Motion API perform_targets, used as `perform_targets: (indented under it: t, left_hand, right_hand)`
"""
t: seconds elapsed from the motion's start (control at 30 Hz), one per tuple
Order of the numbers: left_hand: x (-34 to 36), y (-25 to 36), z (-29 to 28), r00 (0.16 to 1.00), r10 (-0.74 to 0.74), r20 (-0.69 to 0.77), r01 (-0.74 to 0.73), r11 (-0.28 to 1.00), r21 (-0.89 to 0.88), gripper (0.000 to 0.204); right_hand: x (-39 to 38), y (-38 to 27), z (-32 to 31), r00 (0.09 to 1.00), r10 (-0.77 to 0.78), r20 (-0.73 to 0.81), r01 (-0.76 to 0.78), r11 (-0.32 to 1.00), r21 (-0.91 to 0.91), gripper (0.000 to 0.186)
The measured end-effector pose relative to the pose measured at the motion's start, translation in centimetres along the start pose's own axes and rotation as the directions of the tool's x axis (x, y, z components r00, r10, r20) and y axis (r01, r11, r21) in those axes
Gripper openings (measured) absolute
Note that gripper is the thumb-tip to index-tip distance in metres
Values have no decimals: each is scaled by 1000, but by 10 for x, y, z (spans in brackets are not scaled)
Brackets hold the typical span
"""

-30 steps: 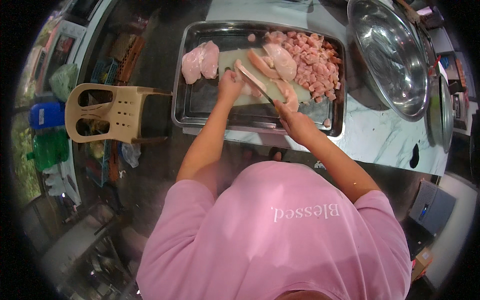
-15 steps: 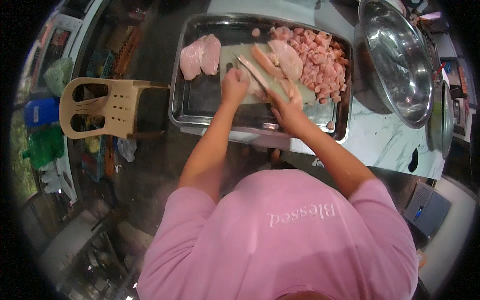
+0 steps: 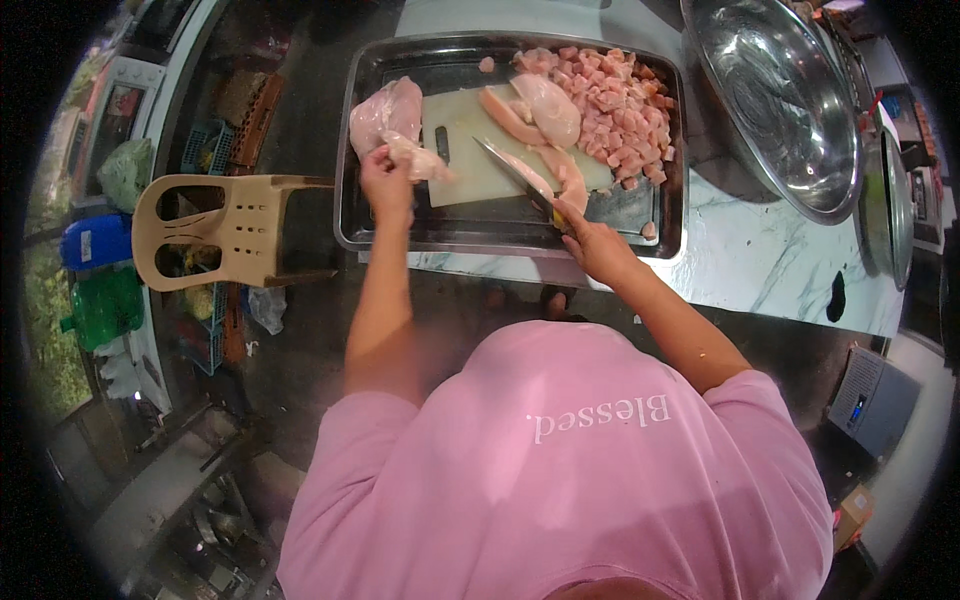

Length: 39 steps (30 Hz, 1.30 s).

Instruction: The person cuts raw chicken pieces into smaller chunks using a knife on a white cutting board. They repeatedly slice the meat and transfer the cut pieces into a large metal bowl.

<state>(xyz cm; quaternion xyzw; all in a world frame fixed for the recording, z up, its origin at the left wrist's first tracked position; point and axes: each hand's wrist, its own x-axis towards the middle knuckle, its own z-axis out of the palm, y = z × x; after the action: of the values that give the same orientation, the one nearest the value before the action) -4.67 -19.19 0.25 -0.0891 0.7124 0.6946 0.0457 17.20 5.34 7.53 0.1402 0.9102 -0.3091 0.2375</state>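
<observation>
My left hand [image 3: 386,188] is closed on a piece of raw chicken [image 3: 420,162], which hangs over the left edge of the white cutting board [image 3: 458,118]. Beside it, at the tray's left end, lies larger raw chicken breast [image 3: 385,108]. My right hand [image 3: 598,242] grips a knife [image 3: 520,172] by its handle, the blade slanting up and left over the board. Right by the blade is a chicken strip [image 3: 568,182]. Farther back on the board rest another strip [image 3: 508,118] and a thick chicken piece [image 3: 550,108]. Diced chicken [image 3: 622,115] is heaped at the tray's right end.
Everything sits in a metal tray [image 3: 480,240] on a marble-patterned table [image 3: 760,270]. A large steel basin [image 3: 790,110] stands to the right, tilted in view. Left of the table is a beige plastic chair [image 3: 235,230]. A grey box [image 3: 872,400] is at the lower right.
My left hand has moved left off the board, carrying a chicken piece to beside the larger breast. The knife in my right hand stays over the board, slightly farther from my left hand.
</observation>
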Motion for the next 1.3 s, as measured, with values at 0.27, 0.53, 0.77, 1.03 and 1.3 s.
perform_targets:
  t: [0.27,0.53,0.77,1.03,1.3]
  left_hand:
    - [-11,40,37,952,-23,305,33,999,-26,32]
    - [-13,-38,67,979,47,200,-120,921,371,37]
    - [-19,-21,72,989,35,145,-101,869,484,30]
    - [-4,-41,66,991,-8,131,-55,882,469,26]
    - [-10,-35,66,985,129,116,-171,840,515,26]
  right_hand:
    - [27,20,-24,965,-138,-224,169,977,127,59]
    - [-3,-22,-20,971,-99,-219,125,986,109,56]
    - [-3,-36,-6,985,-138,-103,130,988,-85,56]
    - [29,-40,0,980,-193,-43,193,981,13,64]
    - [56,-48,15,954,-245,-171,221,964,-147,63]
